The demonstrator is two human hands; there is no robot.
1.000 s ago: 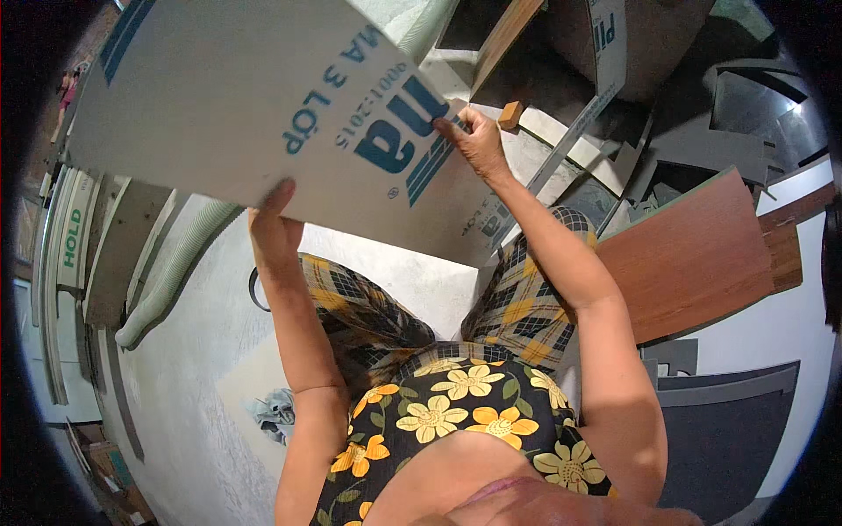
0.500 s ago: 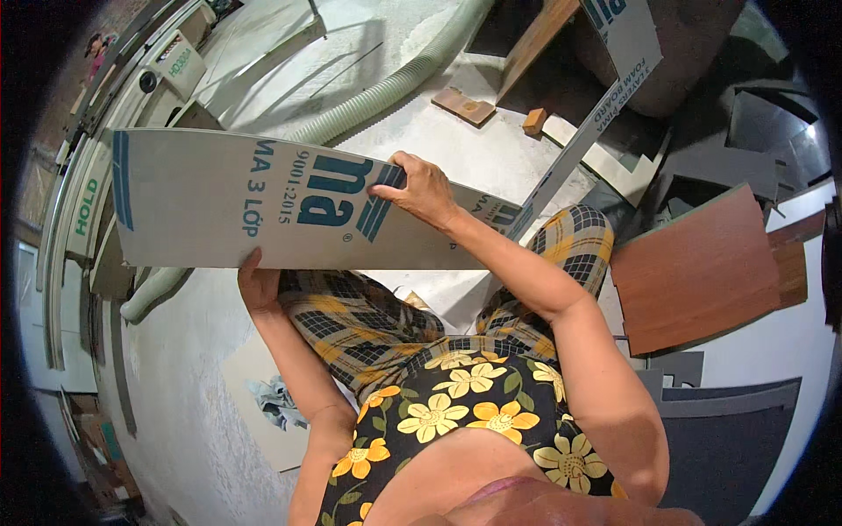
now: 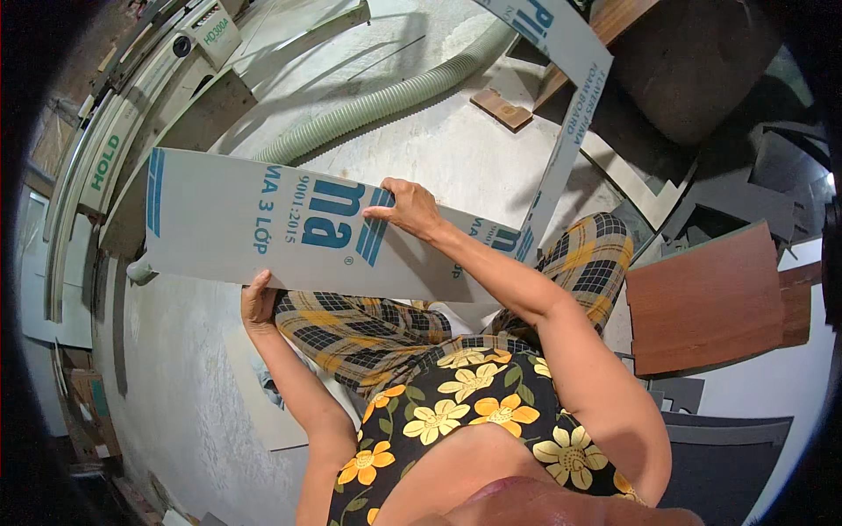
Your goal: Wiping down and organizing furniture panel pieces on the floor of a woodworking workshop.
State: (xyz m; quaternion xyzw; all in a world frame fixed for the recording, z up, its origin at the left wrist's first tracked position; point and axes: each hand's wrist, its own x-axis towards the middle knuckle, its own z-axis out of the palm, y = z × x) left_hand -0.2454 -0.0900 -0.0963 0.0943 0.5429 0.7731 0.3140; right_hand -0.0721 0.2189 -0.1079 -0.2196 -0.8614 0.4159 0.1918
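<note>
A long pale grey board with blue printing (image 3: pixel 263 223) lies across my lap, held roughly level above my knees. My left hand (image 3: pixel 257 302) grips its near edge from below. My right hand (image 3: pixel 409 207) rests on its far edge with the fingers curled over it. Both hands hold the board. I wear checked yellow trousers and a black top with yellow flowers.
A ribbed green hose (image 3: pixel 386 98) runs across the concrete floor. A grey machine frame (image 3: pixel 132 114) stands at the left. A second printed board (image 3: pixel 570 79) leans upright at upper right. Brown panels (image 3: pixel 706 298) and grey offcuts (image 3: pixel 745 193) lie at the right. A small wood block (image 3: pixel 500 108) rests near the hose.
The board has come down from a raised, tilted position near my face to lie lower and flatter across my lap. My right hand moved left along its far edge.
</note>
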